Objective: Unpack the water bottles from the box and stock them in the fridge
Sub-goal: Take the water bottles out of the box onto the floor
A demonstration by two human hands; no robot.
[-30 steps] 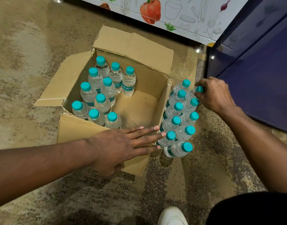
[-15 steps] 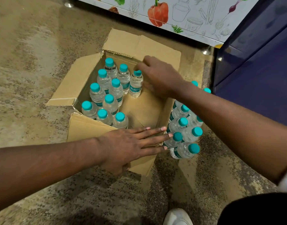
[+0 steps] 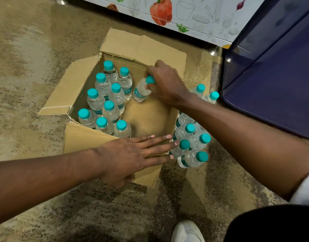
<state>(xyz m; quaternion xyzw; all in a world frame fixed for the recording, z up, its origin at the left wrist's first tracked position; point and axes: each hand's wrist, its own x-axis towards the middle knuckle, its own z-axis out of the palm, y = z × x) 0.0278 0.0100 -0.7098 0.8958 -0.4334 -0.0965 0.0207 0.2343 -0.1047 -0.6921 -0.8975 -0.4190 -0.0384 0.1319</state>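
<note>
A single wide-angle view from the person's head looks steeply down and forward, close over an open brown cardboard box (image 3: 141, 117) on the speckled stone floor (image 3: 27, 49). Both forearms enter from the lower edge; a dark blue fridge door (image 3: 272, 75) fills the upper right.

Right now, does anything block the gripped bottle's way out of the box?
Nothing visible does. The right hand holds the tilted teal-capped clear water bottle by its neck, apart from the other bottles, and the brown cardboard box is open above.

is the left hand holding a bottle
No, the left hand lies flat on the box's near flap; only the right hand grips one.
</note>
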